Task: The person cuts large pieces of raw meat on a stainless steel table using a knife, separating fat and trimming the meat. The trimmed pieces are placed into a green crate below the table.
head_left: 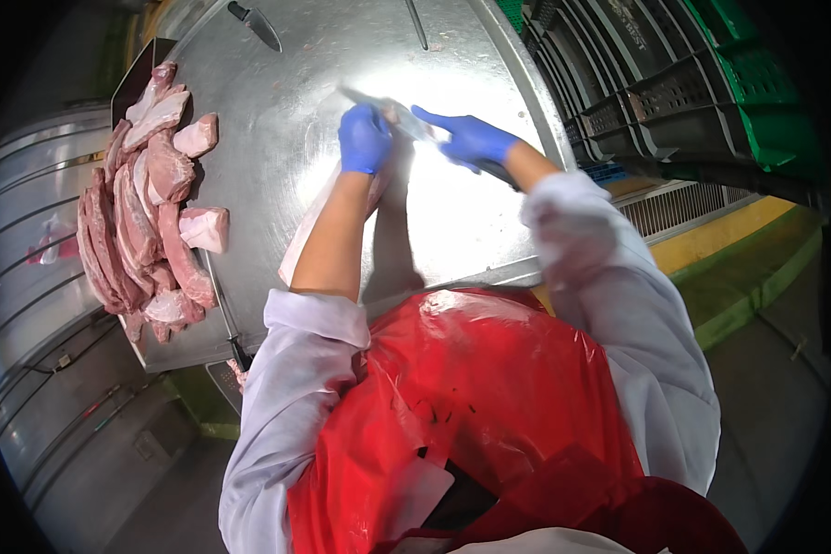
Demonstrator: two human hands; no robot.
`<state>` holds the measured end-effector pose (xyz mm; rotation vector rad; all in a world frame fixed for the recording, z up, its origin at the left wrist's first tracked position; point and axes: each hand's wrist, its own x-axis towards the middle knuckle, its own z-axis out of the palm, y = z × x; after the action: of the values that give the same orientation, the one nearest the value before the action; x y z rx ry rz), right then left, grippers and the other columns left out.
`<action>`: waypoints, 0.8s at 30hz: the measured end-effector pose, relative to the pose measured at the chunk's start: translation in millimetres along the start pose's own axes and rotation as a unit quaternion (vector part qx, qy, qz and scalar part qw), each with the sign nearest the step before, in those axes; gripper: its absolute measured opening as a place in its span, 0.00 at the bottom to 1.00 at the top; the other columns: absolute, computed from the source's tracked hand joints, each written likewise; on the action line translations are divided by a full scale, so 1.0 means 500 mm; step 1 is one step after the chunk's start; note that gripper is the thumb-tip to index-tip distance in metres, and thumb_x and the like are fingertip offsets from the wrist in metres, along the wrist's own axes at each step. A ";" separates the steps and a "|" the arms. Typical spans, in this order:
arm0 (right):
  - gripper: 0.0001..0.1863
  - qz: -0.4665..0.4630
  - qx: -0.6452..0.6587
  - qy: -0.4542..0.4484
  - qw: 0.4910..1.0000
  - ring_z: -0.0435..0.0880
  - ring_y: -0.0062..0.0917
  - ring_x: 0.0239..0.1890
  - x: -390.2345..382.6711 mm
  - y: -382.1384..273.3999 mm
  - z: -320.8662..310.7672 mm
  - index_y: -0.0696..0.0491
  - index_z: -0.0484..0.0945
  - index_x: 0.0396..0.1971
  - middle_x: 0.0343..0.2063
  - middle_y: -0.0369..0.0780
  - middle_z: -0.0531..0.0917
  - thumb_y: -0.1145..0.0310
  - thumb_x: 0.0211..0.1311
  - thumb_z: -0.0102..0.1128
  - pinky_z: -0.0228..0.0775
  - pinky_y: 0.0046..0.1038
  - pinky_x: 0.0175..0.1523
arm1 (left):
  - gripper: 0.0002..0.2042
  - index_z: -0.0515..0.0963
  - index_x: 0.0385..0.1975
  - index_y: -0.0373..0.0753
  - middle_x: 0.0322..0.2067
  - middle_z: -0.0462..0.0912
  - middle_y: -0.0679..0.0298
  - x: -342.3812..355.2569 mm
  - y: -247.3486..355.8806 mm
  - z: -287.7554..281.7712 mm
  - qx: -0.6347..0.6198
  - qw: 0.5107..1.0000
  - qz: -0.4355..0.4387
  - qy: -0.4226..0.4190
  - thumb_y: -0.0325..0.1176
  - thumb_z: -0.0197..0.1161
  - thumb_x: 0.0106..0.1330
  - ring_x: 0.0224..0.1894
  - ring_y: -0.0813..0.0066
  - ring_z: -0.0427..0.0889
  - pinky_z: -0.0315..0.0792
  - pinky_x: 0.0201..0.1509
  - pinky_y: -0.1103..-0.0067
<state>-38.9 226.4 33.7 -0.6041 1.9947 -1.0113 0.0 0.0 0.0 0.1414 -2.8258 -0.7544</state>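
Both my hands wear blue gloves above a shiny metal table [249,138]. My left hand [365,138] is closed in a fist on the upper end of a long pale strip of meat [309,226]. That strip runs back under my left forearm, which hides much of it. In my right hand [475,141] is a knife [415,125], its dark handle showing below the palm. The blade is smeared by motion and points left, passing close beside my left fist. Whether it touches the meat cannot be made out.
Several cut meat strips [138,212] lie heaped at the table's left edge. A second knife [258,26] and a thin metal tool [417,26] lie at the far side. A dark-handled rod [223,309] rests at the near-left edge. Stacked black crates [637,83] and a green crate [757,92] stand right.
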 end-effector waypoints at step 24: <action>0.43 -0.070 0.036 -0.122 0.989 0.74 0.18 0.12 0.026 0.068 0.050 0.34 0.43 0.77 0.18 0.36 0.77 0.73 0.65 0.50 0.74 0.22 0.21 | 0.08 0.79 0.35 0.33 0.28 0.82 0.65 0.106 -0.037 -0.085 -0.226 0.964 -0.096 -0.103 0.31 0.57 0.71 0.32 0.79 0.77 0.73 0.40 0.80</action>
<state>-27.7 225.4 -9.0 -0.7975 1.7139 -1.0360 -41.3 -44.6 36.3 0.2784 -2.7615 -1.5145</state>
